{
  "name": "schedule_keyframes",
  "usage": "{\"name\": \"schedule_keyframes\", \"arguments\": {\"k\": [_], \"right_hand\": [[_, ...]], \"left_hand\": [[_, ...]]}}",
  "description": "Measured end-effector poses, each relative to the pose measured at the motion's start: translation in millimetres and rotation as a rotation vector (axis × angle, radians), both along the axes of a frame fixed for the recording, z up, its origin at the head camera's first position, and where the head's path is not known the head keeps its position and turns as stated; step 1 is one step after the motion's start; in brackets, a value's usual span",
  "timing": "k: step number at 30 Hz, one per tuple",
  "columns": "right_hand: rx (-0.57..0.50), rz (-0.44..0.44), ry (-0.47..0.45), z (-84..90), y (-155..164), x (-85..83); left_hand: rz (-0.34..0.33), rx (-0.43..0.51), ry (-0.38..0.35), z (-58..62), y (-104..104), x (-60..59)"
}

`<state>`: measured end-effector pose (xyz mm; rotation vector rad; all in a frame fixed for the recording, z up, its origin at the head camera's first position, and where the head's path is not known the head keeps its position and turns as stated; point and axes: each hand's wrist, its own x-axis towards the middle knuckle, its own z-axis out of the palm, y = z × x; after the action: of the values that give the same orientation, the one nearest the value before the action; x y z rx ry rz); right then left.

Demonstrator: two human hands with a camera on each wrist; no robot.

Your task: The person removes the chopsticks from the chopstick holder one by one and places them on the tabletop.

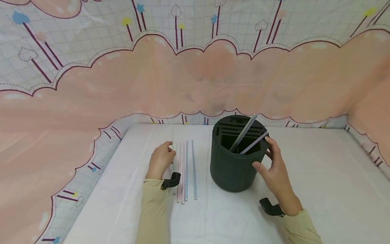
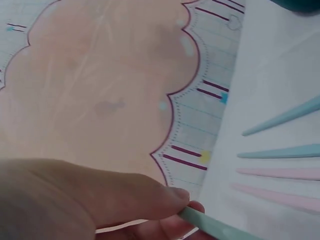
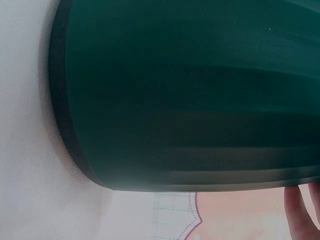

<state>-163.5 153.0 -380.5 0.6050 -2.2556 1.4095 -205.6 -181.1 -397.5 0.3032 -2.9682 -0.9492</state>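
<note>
My left hand (image 1: 161,160) pinches a pale green chopstick (image 2: 217,226) between thumb and fingers, at the left end of a row of chopsticks on the table. Beside it lie two pink chopsticks (image 1: 183,173) and two blue ones (image 1: 194,176), roughly parallel, thin ends away from me. A dark green round utensil holder (image 1: 233,173) stands upright to their right. My right hand (image 1: 277,173) grips its right side, thumb on the near wall and fingers at the rim. Greenish chopsticks (image 1: 243,132) and a purplish one (image 1: 255,142) lean inside its front opening.
A white cloth (image 1: 225,220) covers the table. The holder's top has narrow slots (image 1: 234,127) behind the large opening. Behind and left of the table hangs a peach sheet (image 1: 198,81) with printed candles. Each wrist wears a black camera mount (image 1: 271,207).
</note>
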Motion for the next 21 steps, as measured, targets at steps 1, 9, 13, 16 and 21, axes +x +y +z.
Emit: {"name": "schedule_keyframes", "arguments": {"k": [1, 9, 13, 16, 21], "right_hand": [[-0.003, 0.001, -0.001, 0.1, 0, -0.2], [-0.005, -0.002, -0.008, -0.1, -1, -0.2], [-0.004, -0.007, 0.001, 0.6, 0, 0.0], [-0.010, -0.006, 0.003, 0.4, 0, -0.2], [-0.013, 0.011, -0.002, -1.1, -1, -0.8]], "left_hand": [[-0.003, 0.006, -0.010, -2.4, 0, -0.7], [-0.016, -0.004, -0.046, -21.7, 0, -3.7], [-0.019, -0.039, -0.062, -28.3, 2, -7.5], [-0.016, -0.063, -0.059, -31.8, 4, -8.7], [-0.002, -0.098, -0.085, -35.9, 3, -6.8]]}}
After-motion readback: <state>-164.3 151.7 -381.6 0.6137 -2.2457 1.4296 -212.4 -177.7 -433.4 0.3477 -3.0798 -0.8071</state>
